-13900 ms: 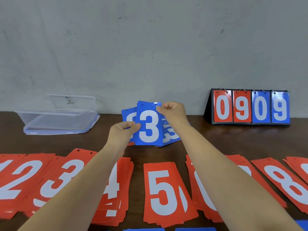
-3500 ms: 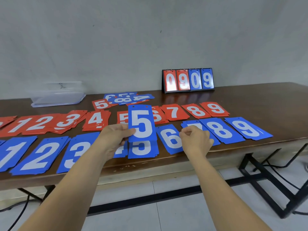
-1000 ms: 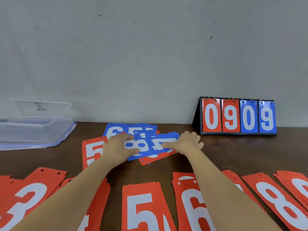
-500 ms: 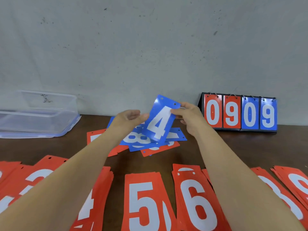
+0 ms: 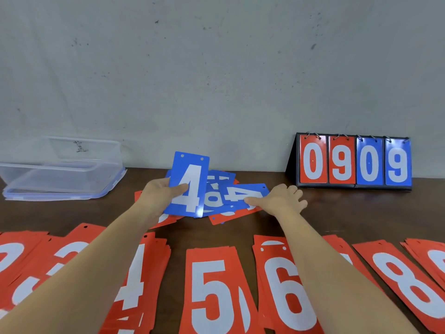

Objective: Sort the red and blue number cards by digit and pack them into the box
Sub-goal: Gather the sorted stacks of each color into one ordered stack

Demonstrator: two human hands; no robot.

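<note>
Left grip (image 5: pixel 163 192) pinches blue 4 (image 5: pixel 189 186) upright, thumb across its face, just above mixed pile (image 5: pixel 216 201) at back of bench (image 5: pixel 337 213). Right grip (image 5: pixel 281 201) lies flat, fingers spread & straight, thumb pressing 2nd blue 4 (image 5: pixel 243 192), which lies on top of pile. Clear box (image 5: pixel 60 174) sits far left by wall. Red stacks (image 5: pixel 212 285) in a row at near edge: 4, 5, 6, 8 legible. Scoreboard (image 5: pixel 354 162) back right reads 0909.
</note>
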